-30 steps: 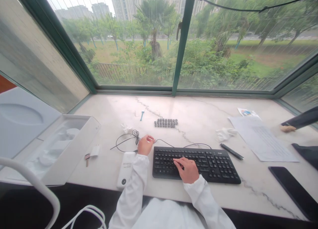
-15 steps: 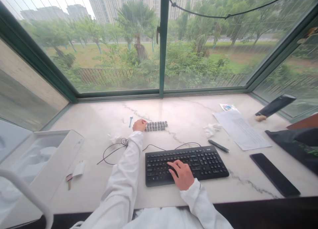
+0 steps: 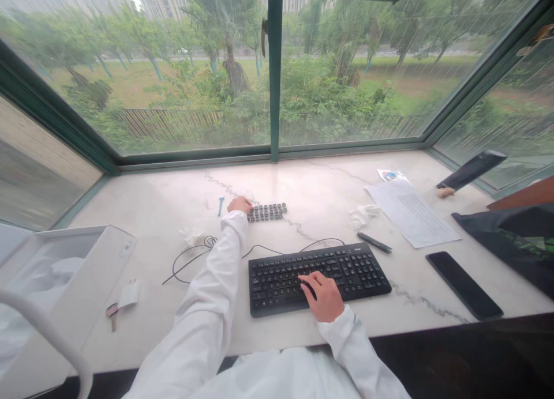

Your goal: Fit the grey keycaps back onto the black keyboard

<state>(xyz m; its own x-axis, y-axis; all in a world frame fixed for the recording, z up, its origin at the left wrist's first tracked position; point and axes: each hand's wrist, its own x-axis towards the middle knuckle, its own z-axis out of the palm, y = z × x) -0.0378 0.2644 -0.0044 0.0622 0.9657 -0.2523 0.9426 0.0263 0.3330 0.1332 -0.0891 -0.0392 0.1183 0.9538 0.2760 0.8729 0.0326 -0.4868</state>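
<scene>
A black keyboard (image 3: 367, 272) lies on the marble-patterned surface in front of me. My right hand (image 3: 325, 298) rests over its middle, with curved fingers touching the keys and the thumb held apart from the index finger. Beyond the keyboard, several loose dark keycaps (image 3: 269, 212) stand in neat rows. My left hand (image 3: 239, 205) reaches to the left end of these rows with its fingers drawn together. What those fingertips pinch, if anything, is too small to make out. Left of that hand lies a small blue tool (image 3: 221, 206).
A black cable (image 3: 175, 266) loops left of the keyboard. At far left are an open white box (image 3: 116, 255), a white adapter (image 3: 128, 294) and a key (image 3: 112, 315). To the right lie crumpled tissue (image 3: 362, 215), a pen (image 3: 374, 243), paper (image 3: 413, 214) and a phone (image 3: 464, 285).
My head view has tilted down slightly and shifted right. The right hand has slid a little to the right over the keys. My left hand stays at the left end of the keycap rows.
</scene>
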